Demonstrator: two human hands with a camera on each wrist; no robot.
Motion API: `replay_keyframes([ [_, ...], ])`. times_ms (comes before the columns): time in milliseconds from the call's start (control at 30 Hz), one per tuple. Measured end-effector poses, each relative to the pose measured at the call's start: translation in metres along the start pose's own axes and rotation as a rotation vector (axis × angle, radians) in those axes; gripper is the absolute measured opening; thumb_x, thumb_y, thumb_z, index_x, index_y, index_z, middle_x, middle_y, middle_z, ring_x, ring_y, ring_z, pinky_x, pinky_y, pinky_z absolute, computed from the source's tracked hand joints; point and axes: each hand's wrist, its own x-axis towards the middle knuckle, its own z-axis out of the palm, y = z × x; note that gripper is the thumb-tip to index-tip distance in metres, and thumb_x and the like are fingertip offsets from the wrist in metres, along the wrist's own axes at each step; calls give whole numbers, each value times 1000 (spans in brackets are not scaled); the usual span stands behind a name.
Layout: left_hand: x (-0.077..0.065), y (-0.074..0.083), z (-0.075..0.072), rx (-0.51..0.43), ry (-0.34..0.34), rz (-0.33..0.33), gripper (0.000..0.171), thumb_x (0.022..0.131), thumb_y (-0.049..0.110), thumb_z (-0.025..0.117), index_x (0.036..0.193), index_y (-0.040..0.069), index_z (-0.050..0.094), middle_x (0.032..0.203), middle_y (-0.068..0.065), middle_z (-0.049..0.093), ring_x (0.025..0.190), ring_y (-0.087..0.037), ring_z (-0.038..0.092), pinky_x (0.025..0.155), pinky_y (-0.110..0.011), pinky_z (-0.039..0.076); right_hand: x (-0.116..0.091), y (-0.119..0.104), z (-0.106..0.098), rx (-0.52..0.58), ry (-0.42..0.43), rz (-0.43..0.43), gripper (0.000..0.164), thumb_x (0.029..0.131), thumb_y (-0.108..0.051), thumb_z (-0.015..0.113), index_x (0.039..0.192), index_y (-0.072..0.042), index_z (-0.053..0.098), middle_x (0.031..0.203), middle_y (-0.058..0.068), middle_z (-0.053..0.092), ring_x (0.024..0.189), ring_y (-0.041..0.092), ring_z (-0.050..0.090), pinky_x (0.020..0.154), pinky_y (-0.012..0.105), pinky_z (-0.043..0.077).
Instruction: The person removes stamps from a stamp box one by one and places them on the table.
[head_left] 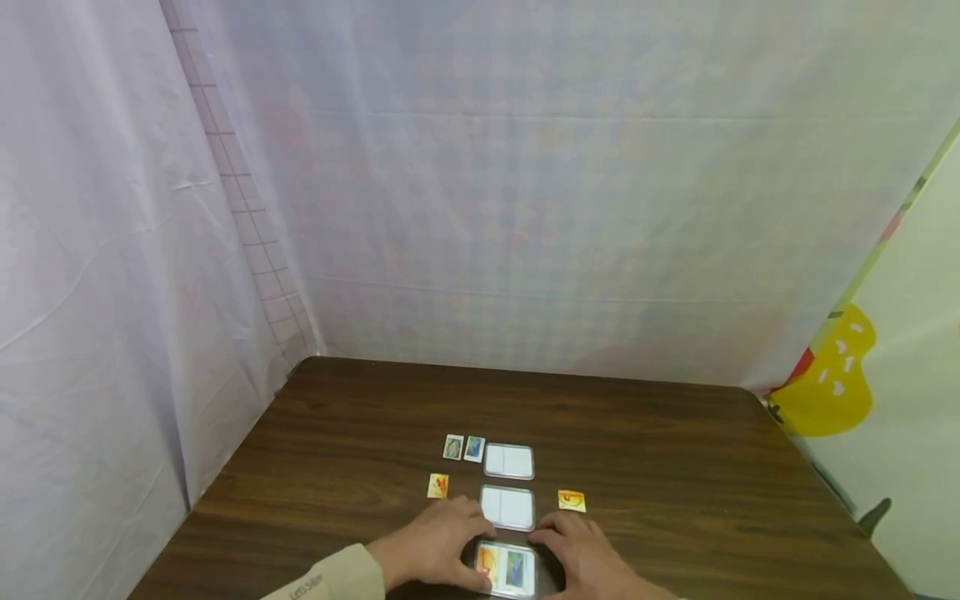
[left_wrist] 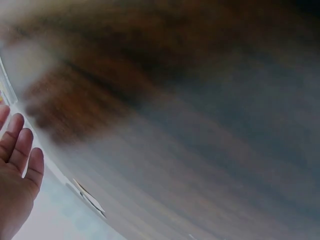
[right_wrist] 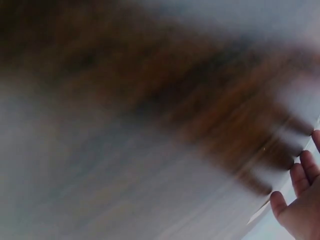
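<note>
Between my two hands, near the table's front, lies a clear-rimmed case with an orange-yellow card and a blue-green card side by side in it. My left hand is at its left side, the thumb at the case's left edge and the other fingers spread forward, not curled round it. On the other side my right hand rests on the table with relaxed fingers, beside the case's right edge. In the left wrist view the fingers look loosely extended. Firm contact with the case cannot be told.
Two more clear-rimmed cases with white insides, a middle one and a far one, line up beyond. Left of them lie a greenish card, a blue card and an orange card. Another yellow-orange card lies right.
</note>
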Motion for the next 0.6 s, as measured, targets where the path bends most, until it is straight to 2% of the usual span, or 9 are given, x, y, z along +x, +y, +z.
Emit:
replay_keyframes([
  [167,0,2,0,12,-18,10,61,76,65,73,117,20,68,108,12,57,98,-3,49,82,-24,42,0,-1,4,-9,27,-4,68,77,-73,66,118,-19,64,120,-1,54,111,21,52,86,50,45],
  [367,1,5,0,47,0,55,57,74,62,76,113,21,68,102,14,55,93,-2,47,76,-19,38,0,0,8,-13,57,-25,63,78,-72,65,115,-20,64,120,-1,54,110,20,51,85,49,45],
  [600,2,7,1,74,5,69,55,74,59,78,112,22,68,100,16,54,92,-1,47,74,-19,36,1,0,12,-18,87,-32,63,78,-72,65,113,-20,66,118,-3,54,109,18,51,83,46,45],
])
